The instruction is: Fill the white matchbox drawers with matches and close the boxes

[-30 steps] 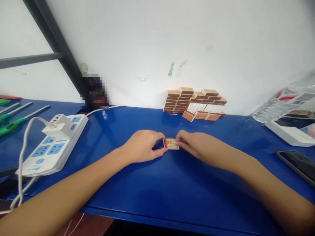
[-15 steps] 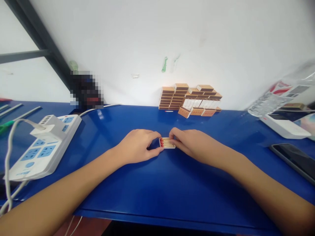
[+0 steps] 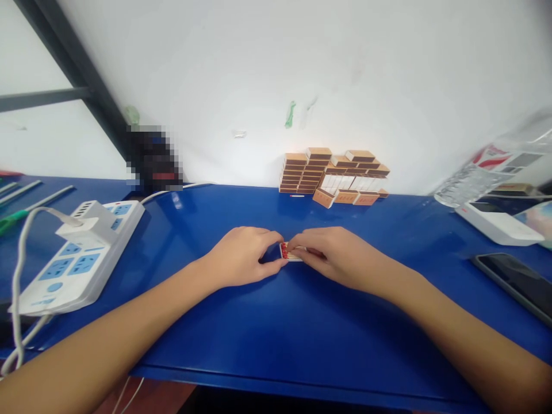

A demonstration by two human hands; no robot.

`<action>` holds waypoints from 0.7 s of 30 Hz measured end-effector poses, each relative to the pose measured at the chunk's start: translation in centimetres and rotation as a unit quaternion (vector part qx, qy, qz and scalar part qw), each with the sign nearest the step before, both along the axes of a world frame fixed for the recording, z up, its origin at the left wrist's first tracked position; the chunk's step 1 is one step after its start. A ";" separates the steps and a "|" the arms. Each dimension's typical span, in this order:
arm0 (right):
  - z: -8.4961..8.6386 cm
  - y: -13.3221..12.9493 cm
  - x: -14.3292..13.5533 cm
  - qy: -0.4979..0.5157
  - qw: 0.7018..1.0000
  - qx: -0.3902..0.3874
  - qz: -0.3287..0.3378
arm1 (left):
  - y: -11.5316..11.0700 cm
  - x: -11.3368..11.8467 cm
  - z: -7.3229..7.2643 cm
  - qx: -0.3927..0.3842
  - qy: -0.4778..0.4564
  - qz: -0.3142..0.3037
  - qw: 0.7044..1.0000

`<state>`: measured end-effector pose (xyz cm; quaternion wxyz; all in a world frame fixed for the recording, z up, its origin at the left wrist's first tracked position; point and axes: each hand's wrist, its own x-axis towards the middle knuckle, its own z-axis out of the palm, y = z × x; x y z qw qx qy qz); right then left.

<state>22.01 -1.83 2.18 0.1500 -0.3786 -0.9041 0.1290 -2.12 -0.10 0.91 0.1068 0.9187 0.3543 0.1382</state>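
Note:
A small matchbox tray (image 3: pixel 295 260) full of red-tipped matches (image 3: pixel 284 251) lies on the blue table between my hands, heads to the left. My left hand (image 3: pixel 241 256) grips the tray's left end between thumb and fingers. From the right, my right hand (image 3: pixel 334 252) reaches over the tray with bent fingers. Its forefinger rests on the matches near their heads, while the thumb is at the tray's right end. The right fingers cover much of the matchsticks.
Stacked matchboxes (image 3: pixel 345 181) stand against the wall, with a single match (image 3: pixel 297 196) before them. A power strip (image 3: pixel 81 261) with cables lies left. On the right are a plastic bottle (image 3: pixel 470 175), a white box-shaped device (image 3: pixel 500 224) and a phone (image 3: pixel 515 284).
My right forefinger has slid left over the matches, from the tray's right end toward the red heads. My left hand keeps its grip, and the tray stays in place.

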 end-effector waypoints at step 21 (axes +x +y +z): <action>0.4 -0.1 0.4 -0.006 1.000 0.017 -0.009 | 0.1 0.0 0.1 0.003 0.002 0.005 1.000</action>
